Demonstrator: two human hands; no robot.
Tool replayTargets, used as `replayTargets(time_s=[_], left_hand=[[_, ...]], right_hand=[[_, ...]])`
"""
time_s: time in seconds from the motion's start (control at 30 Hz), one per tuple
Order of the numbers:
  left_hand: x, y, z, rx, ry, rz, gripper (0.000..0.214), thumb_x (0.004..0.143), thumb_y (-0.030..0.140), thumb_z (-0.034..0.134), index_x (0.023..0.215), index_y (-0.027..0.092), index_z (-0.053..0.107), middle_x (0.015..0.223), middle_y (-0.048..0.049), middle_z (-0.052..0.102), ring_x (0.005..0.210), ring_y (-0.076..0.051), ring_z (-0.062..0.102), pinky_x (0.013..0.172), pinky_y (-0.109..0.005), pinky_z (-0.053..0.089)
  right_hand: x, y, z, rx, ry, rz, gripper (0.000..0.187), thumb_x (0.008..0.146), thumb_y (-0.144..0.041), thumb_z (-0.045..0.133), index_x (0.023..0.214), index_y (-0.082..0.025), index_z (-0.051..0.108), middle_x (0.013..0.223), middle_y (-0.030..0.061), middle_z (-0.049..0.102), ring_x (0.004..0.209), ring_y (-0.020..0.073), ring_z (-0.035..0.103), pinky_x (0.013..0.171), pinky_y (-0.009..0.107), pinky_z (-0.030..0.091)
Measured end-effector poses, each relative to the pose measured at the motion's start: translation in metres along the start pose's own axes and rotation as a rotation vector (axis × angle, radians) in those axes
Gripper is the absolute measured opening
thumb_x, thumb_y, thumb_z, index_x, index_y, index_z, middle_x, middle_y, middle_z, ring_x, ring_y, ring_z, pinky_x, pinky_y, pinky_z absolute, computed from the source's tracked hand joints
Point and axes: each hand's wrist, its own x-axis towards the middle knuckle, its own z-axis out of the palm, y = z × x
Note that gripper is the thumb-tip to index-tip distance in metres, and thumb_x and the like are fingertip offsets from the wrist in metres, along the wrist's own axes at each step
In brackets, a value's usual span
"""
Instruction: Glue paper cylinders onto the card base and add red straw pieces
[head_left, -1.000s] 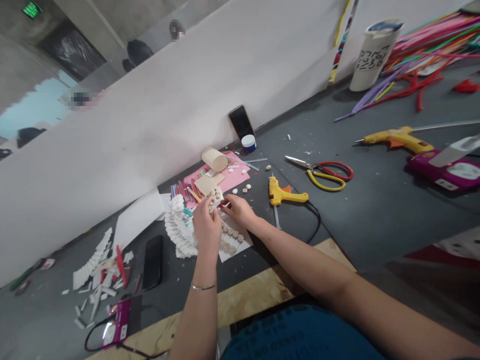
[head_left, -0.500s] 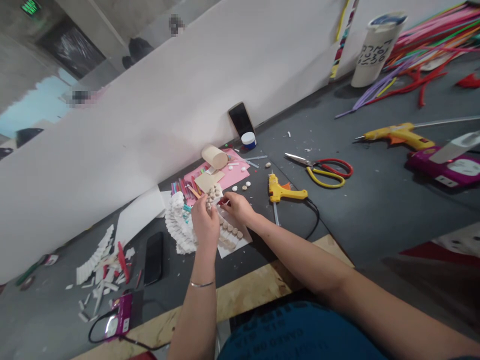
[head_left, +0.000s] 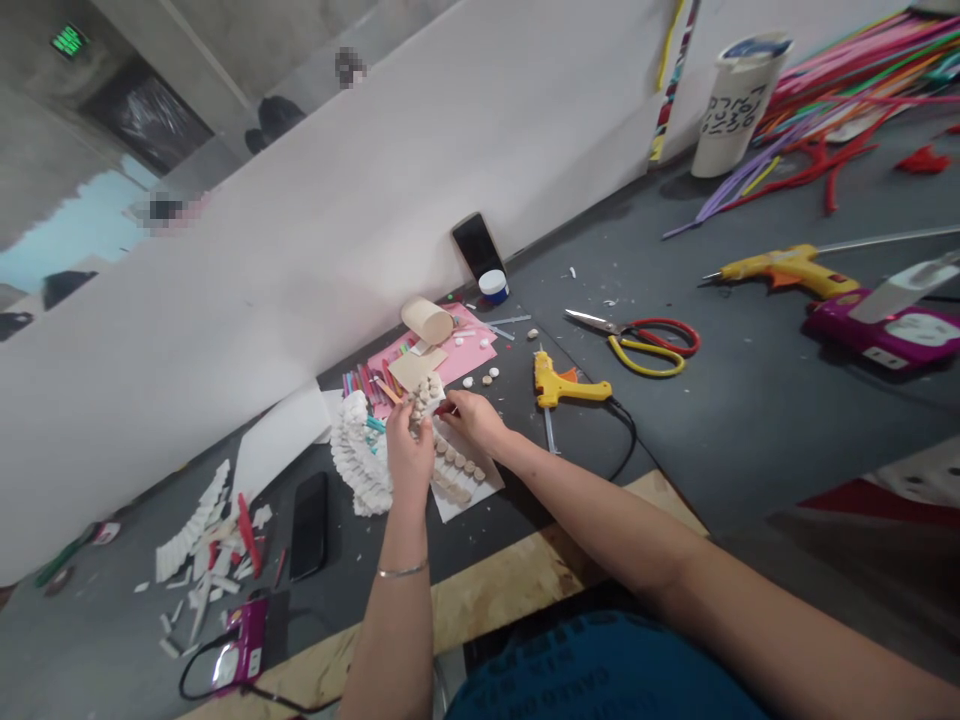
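My left hand point(head_left: 409, 452) grips a white paper strip studded with small round wooden discs point(head_left: 426, 398), holding it upright. My right hand point(head_left: 474, 420) sits right beside that strip, pinching a small dark red piece point(head_left: 448, 408) against it. Below the hands, a white card point(head_left: 469, 497) carries a row of wooden discs. A white pleated paper fan point(head_left: 360, 464) curves just left of my left hand, partly behind my wrist.
A pink sheet point(head_left: 457, 345) holds craft sticks and a cardboard roll. Nearby lie a yellow glue gun point(head_left: 559, 387), scissors point(head_left: 637, 345), a black phone point(head_left: 309, 526), and white paper scraps point(head_left: 202, 550). A white board stands behind. Colored pipe cleaners point(head_left: 840, 125) lie far right.
Both hands stay at the disc-studded strip with only slight shifts. The whole view has drifted a little as my head moved.
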Motion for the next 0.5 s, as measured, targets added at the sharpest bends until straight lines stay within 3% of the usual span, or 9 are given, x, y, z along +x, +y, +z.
replayTargets(time_s=[0.5], left_hand=[[0.0009,-0.0033,0.0027,-0.036,0.035,-0.111,0.031,0.086,0.034,0.061,0.114,0.020,0.061,0.117,-0.0124,0.066,0.111,-0.026,0.063,0.099,-0.045,0.050]], right_hand=[[-0.0020,-0.0018,-0.0023,0.019,0.018,0.011,0.005,0.085,-0.013,0.066,0.085,-0.017,0.064,0.084,0.0032,0.068,0.076,0.0153,0.060,0.073,0.024,0.043]])
